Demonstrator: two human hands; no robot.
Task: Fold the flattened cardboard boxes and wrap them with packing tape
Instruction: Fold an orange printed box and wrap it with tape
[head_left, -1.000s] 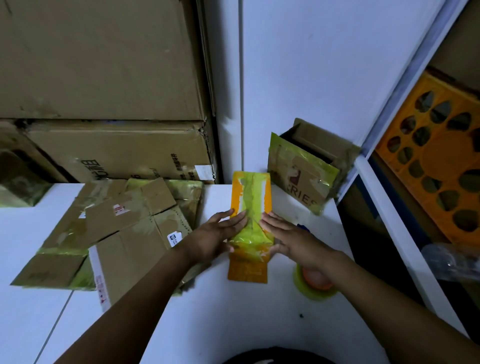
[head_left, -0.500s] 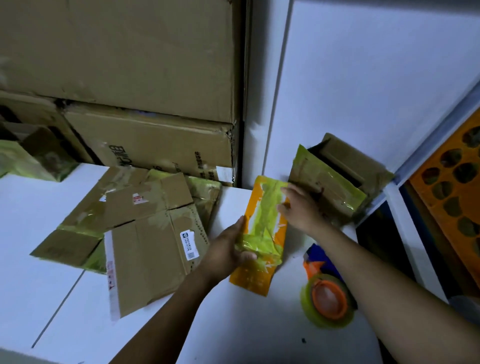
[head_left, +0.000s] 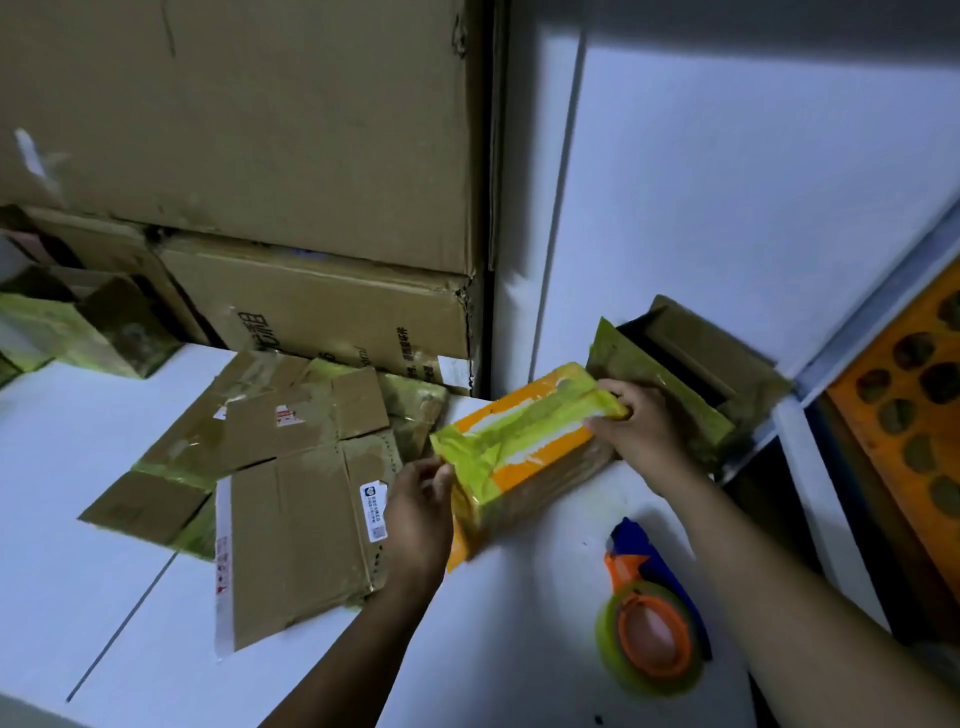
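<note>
Over the middle of the white desk (head_left: 519, 639) you held the orange box (head_left: 524, 449), banded in yellow-green tape, between both hands, its length slanting from near left to far right. Your left grip (head_left: 418, 512) was at the near end, forearm angled up from below, fingers curled onto that end. Your right grip (head_left: 641, 426) was at the far end, forearm stretched out, fingers closed round the top corner. Flattened cardboard (head_left: 291, 499) lay just left of your left wrist; the tape dispenser (head_left: 647, 642) lay beneath your right forearm
</note>
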